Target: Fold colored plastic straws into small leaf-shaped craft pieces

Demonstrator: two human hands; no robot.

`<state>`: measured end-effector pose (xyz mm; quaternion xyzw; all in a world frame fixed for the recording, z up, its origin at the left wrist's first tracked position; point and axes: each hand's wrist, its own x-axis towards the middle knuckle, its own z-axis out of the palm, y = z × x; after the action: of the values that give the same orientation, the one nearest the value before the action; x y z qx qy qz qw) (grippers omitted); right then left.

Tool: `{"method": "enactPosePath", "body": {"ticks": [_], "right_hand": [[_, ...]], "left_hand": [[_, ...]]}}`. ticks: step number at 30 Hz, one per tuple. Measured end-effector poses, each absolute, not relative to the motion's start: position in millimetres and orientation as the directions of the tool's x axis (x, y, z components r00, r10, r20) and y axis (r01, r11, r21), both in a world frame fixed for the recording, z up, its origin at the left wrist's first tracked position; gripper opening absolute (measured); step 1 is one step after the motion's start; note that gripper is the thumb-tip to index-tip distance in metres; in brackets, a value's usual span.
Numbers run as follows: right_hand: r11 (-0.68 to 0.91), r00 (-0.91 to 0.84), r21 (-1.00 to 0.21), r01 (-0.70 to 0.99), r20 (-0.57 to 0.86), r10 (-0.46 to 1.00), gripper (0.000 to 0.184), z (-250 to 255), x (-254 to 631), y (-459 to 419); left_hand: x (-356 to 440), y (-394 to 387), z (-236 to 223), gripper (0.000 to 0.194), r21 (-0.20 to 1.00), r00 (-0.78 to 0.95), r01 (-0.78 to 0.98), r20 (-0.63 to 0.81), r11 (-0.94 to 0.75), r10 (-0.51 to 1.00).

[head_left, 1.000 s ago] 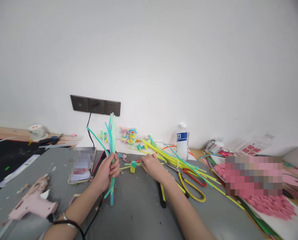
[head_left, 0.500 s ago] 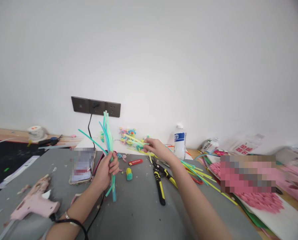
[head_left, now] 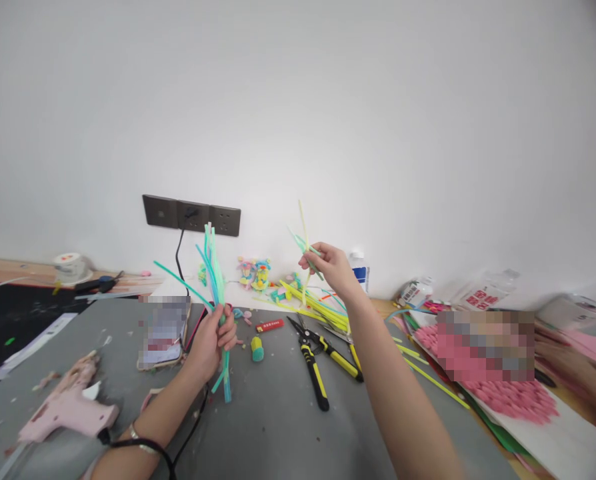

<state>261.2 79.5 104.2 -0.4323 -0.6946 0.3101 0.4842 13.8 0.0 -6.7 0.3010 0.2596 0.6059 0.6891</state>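
My left hand (head_left: pixel 217 340) is closed around an upright bundle of green and blue pipe cleaners (head_left: pixel 215 267), one of which slants out to the left. Raised in front of the wall, my right hand (head_left: pixel 332 268) pinches a few pale green and yellow pipe cleaners (head_left: pixel 304 233). Below it lies a loose pile of yellow pipe cleaners (head_left: pixel 311 301). Black-and-yellow pliers (head_left: pixel 316 377) rest on the grey work surface (head_left: pixel 258 433), between my forearms. Near them are a red stick-shaped thing (head_left: pixel 270 326) and a small yellow-and-teal piece (head_left: pixel 257 349).
A pink glue gun (head_left: pixel 68 408) with a black cord and a phone (head_left: pixel 167 333) lie at left. Small colourful figures (head_left: pixel 254 273) and a white bottle (head_left: pixel 362 277) stand by the wall. At right is a pink fuzzy piece (head_left: pixel 515 400), with another person's hand (head_left: pixel 561 357) close by.
My right hand has lifted from the pile and moved slightly right, bringing up the pale pipe cleaners. My left hand has hardly moved. The other person's hand shows more at right.
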Motion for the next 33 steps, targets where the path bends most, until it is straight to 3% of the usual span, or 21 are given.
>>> {"method": "enactPosePath", "body": {"ticks": [5, 12, 16, 22, 26, 33], "right_hand": [[0.364, -0.301, -0.768, 0.526, 0.232, 0.925, 0.007, 95, 258, 88], [0.346, -0.369, -0.638, 0.687, 0.104, 0.924, 0.014, 21, 229, 102], [0.332, -0.313, -0.547, 0.768, 0.131, 0.941, 0.012, -1, 224, 106], [0.301, -0.24, -0.396, 0.868, 0.197, 0.951, 0.006, 17, 230, 87], [0.314, -0.292, -0.33, 0.89, 0.116, 0.949, 0.03, 30, 218, 56], [0.293, -0.314, -0.271, 0.917, -0.036, 0.949, 0.013, 25, 188, 25]], "left_hand": [[14, 0, -7, 0.038, 0.73, 0.142, -0.676, -0.003, 0.099, 0.99], [13, 1, -9, 0.039, 0.738, 0.134, -0.668, -0.01, 0.098, 0.991], [13, 0, -7, 0.04, 0.747, 0.132, -0.659, -0.003, 0.09, 0.991], [13, 0, -5, 0.04, 0.747, 0.134, -0.658, -0.008, 0.095, 0.991], [13, 0, -6, 0.039, 0.737, 0.133, -0.669, -0.009, 0.097, 0.991], [13, 1, -7, 0.041, 0.746, 0.105, -0.661, -0.006, 0.075, 0.994]]}}
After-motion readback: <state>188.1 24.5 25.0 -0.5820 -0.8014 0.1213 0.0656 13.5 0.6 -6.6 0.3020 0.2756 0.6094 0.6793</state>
